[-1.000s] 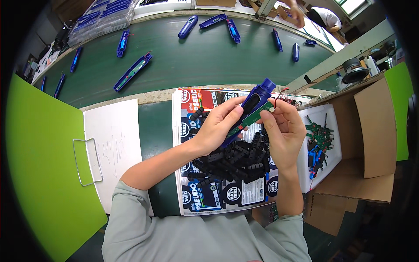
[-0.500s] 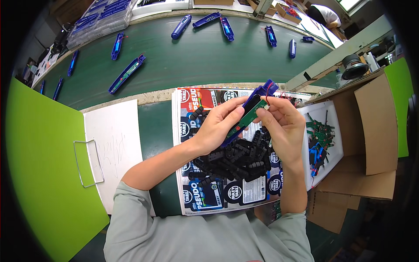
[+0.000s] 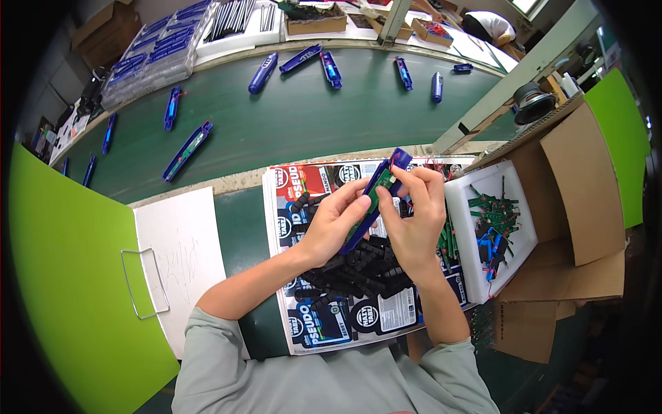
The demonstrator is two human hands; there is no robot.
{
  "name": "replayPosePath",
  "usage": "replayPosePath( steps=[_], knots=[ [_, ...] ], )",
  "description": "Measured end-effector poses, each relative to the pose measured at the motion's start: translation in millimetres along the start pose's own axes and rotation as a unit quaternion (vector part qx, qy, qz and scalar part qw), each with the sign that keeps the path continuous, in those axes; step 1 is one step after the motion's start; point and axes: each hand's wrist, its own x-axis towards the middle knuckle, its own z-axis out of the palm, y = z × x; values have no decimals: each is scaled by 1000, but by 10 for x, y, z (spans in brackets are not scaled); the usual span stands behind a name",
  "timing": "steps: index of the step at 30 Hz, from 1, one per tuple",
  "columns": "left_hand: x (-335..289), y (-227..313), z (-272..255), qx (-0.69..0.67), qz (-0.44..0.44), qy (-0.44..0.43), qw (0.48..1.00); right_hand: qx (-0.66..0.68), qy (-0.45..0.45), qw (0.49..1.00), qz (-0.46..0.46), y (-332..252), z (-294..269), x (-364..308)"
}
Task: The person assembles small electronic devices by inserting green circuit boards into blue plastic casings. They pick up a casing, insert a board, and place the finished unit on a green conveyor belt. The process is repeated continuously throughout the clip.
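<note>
A long blue plastic casing [image 3: 400,159] is tilted in front of me, its far end pointing up and right. My left hand [image 3: 332,226] grips its lower part, thumb on top. Along the open casing lies a narrow green circuit board [image 3: 376,196]. My right hand [image 3: 418,224] pinches at the board's upper end, close to a thin red wire; its fingertips partly hide the contact. Below both hands is a pile of black ribbed plastic pieces [image 3: 355,272] on a printed sheet stack [image 3: 369,338].
At right a white foam tray [image 3: 527,231] holds green boards and blue wired parts, beside an open cardboard box [image 3: 579,183]. Several blue casings, including one with a board [image 3: 186,152], lie on the green belt [image 3: 241,103]. A metal post [image 3: 510,86] slants across the right. A bright green folder [image 3: 76,276] stands left.
The circuit board now sits deeper along the casing, where before it was raised above the opening. Both hands appear lower and further left. The whole view has shifted slightly.
</note>
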Motion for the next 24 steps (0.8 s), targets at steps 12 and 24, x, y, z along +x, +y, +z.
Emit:
replayPosePath(
  steps=[12,24],
  knots=[
    [-16,-71,-23,111,39,-13,993,123,6,981,152,87,-2,-94],
    [1415,252,-2093,673,22,158,722,64,-62,986,139,365,-294,-380]
  ],
)
